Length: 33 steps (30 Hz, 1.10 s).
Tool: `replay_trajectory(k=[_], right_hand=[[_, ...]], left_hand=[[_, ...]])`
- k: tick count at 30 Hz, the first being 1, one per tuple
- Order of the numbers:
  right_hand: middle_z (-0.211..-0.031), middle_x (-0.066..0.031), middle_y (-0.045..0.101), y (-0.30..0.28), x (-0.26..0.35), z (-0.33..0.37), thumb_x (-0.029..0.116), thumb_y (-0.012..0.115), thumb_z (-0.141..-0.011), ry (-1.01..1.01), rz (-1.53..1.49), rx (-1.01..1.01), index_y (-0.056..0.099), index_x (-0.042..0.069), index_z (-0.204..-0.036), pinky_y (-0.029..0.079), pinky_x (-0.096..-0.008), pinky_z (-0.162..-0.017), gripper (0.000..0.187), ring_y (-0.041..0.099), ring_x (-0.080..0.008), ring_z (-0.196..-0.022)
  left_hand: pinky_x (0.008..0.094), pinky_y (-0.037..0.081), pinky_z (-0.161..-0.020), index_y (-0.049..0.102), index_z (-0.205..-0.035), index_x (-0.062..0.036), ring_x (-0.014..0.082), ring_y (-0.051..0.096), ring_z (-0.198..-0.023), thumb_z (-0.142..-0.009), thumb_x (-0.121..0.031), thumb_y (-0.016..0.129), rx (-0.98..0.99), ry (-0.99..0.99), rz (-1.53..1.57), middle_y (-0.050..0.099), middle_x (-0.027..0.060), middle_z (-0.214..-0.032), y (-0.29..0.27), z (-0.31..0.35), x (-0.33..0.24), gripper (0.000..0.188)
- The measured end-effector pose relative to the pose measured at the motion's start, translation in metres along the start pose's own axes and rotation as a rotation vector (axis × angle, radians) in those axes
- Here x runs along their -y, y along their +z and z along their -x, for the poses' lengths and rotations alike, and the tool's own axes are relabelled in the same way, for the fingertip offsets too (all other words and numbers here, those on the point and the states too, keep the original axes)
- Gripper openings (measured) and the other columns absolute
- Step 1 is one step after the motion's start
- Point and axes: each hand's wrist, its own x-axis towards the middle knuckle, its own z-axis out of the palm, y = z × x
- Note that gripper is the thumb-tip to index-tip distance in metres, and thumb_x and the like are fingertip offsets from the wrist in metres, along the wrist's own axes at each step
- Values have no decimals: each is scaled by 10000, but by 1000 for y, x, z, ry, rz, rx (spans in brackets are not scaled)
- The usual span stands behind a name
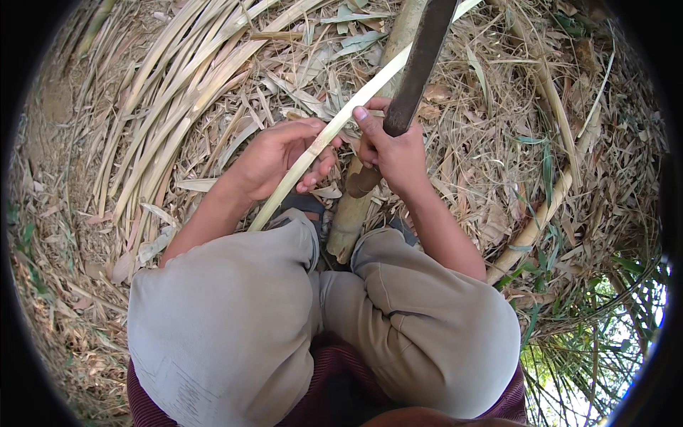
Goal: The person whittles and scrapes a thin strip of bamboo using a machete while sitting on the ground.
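A long pale bamboo strip (377,82) slants from the upper right down to my left knee. My left hand (274,156) curls loosely around its lower part, with fingertips showing past its right edge. In my right hand (398,153) is a machete (420,67), its dark blade pointing up and away. The brown end of its handle (364,181) shows below my fist. My right thumb presses near the strip's edge. Beneath both hands lies a thick bamboo pole (348,224), its cut end between my feet.
Many split bamboo strips (163,107) lie bundled in a curve at the left. Dry leaves and husks (491,206) cover the ground. A bent bamboo stem (544,213) curves along the right, with green foliage (569,370) at the lower right. My knees (235,299) are in front.
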Motion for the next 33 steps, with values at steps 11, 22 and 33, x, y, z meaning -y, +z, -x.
replay_trajectory(k=[11,22,33], right_hand=[[-546,17,508,-19,-9,-11,248,655,-946,-117,265,-140,612,-18,-1001,335,-284,-419,275,442,-50,-463],[-746,-116,682,-11,-15,25,664,633,-788,-519,1222,20,657,118,-1067,511,-410,-502,614,670,-310,-601],[-649,-129,623,-11,-22,9,688,598,-803,-563,1207,-19,531,73,-791,480,-434,-456,618,640,-341,-551]], left_hand=[[191,303,-322,565,-946,-23,67,401,-387,-1029,-295,466,74,-67,241,496,14,-662,-26,12,22,301],[191,255,-366,581,-986,-52,45,351,-411,-951,-128,589,-212,104,15,515,12,-664,6,17,6,84],[209,168,-412,602,-968,-67,12,269,-456,-970,-231,605,-222,70,-112,447,-55,-632,5,20,16,164]])
